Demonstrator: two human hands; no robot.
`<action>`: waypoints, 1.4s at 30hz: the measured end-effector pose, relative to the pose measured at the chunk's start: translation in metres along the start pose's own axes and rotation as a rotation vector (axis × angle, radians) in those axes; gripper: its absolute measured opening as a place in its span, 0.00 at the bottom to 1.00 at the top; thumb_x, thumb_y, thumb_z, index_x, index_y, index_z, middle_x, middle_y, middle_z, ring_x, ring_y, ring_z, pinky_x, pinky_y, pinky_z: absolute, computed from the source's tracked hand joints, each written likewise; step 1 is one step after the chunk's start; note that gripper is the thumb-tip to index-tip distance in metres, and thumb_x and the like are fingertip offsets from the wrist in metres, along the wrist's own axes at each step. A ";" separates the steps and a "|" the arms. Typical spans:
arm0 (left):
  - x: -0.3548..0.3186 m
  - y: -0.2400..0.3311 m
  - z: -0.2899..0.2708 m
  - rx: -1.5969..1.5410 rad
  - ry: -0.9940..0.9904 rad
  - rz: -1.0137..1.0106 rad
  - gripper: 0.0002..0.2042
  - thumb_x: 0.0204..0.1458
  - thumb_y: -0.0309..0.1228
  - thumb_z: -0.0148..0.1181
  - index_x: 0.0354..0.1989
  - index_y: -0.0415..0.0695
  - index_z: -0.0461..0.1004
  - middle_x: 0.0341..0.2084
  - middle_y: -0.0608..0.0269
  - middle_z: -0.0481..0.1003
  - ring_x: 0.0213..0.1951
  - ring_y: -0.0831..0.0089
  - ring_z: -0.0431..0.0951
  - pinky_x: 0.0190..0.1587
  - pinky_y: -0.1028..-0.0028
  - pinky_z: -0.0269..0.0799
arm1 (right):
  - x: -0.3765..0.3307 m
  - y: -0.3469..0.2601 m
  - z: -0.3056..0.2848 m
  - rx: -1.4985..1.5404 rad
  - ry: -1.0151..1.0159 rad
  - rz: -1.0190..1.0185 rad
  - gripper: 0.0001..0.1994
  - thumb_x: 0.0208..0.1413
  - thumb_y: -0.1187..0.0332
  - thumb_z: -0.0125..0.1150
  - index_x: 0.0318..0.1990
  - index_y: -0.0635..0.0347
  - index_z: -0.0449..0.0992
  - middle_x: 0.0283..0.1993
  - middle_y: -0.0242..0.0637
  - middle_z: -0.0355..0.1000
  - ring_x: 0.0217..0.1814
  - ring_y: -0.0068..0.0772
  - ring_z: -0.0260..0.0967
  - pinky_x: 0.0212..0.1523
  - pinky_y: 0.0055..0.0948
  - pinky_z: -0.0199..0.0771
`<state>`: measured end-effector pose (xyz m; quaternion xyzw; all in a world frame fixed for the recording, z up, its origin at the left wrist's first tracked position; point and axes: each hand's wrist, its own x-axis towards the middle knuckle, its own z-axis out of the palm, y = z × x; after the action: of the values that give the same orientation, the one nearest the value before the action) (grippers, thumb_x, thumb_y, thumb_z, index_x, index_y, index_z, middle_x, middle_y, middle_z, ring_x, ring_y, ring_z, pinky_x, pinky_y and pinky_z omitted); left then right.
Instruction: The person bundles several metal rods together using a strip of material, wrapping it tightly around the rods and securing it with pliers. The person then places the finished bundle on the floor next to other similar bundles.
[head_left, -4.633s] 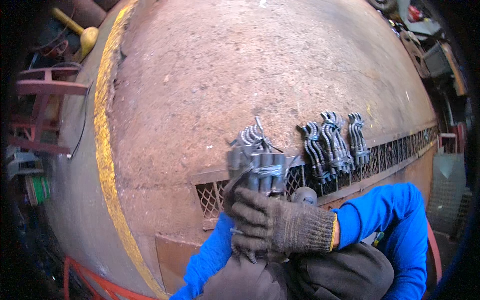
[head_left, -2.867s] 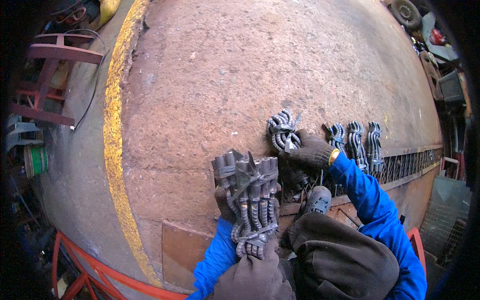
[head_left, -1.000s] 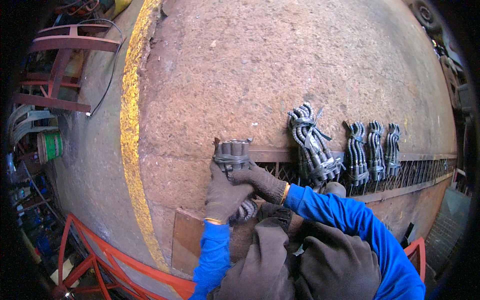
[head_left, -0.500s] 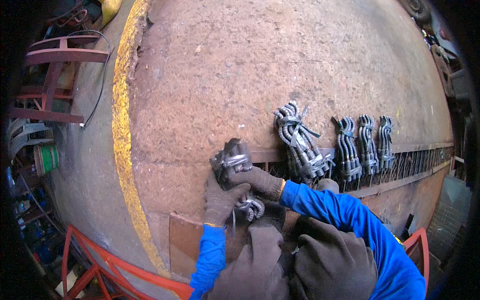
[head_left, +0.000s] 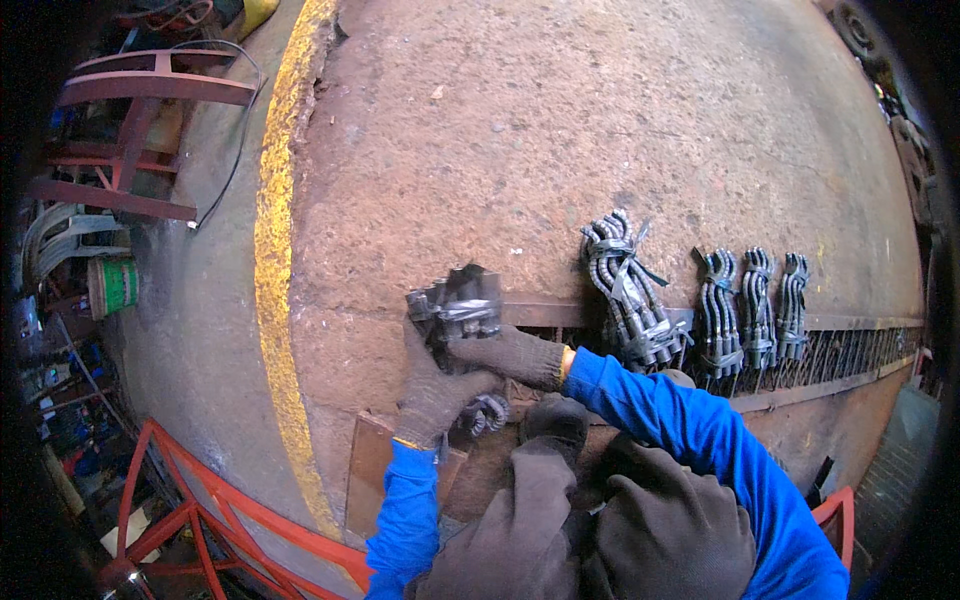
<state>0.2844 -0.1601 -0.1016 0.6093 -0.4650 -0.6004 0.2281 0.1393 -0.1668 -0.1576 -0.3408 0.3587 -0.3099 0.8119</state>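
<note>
One bundle of dark metal parts [head_left: 455, 305] lies on the rusty floor [head_left: 520, 130] at the grating [head_left: 850, 350] edge. Left hand [head_left: 432, 390] and right hand [head_left: 505, 352], gloved, both clasp it, grip pressed around it. Four more bundles: one [head_left: 628, 295], then three [head_left: 752, 305] further right. One yellow line [head_left: 272, 260] lies left.

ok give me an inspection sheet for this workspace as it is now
surface: rusty brown floor with a yellow painted edge line and a grated channel.
job's things: tied bundle of dark metal hooks under both hands; four more bundles lie along the channel.
clutter: green can at left.
grips: left hand and right hand, both gloved, closed on the bundle.
cables: black cable on the floor at upper left.
surroundings: red metal frames at left, red rail below.
</note>
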 end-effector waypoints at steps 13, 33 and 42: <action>-0.002 -0.027 -0.013 0.023 0.009 -0.097 0.56 0.32 0.20 0.74 0.69 0.45 0.38 0.62 0.50 0.59 0.61 0.59 0.65 0.62 0.61 0.66 | 0.017 0.032 0.006 -0.513 -0.082 0.148 0.33 0.59 0.32 0.39 0.57 0.46 0.72 0.52 0.51 0.74 0.54 0.52 0.70 0.59 0.41 0.65; -0.003 -0.044 0.067 0.632 0.512 -0.245 0.47 0.49 0.35 0.64 0.72 0.43 0.36 0.59 0.40 0.61 0.57 0.45 0.68 0.57 0.57 0.67 | -0.046 -0.015 0.000 -0.672 0.346 0.366 0.33 0.59 0.43 0.49 0.48 0.73 0.71 0.45 0.64 0.73 0.47 0.62 0.73 0.47 0.50 0.72; -0.003 -0.021 0.090 1.017 0.575 -0.372 0.59 0.37 0.46 0.72 0.72 0.41 0.34 0.57 0.38 0.61 0.54 0.43 0.69 0.56 0.52 0.66 | -0.113 -0.122 -0.042 -0.813 0.249 0.021 0.22 0.59 0.49 0.53 0.45 0.60 0.76 0.38 0.56 0.74 0.43 0.54 0.75 0.45 0.46 0.74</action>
<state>0.2060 -0.1224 -0.1329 0.8504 -0.4989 -0.1446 -0.0838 0.0124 -0.1667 -0.0426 -0.5896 0.5506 -0.1735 0.5649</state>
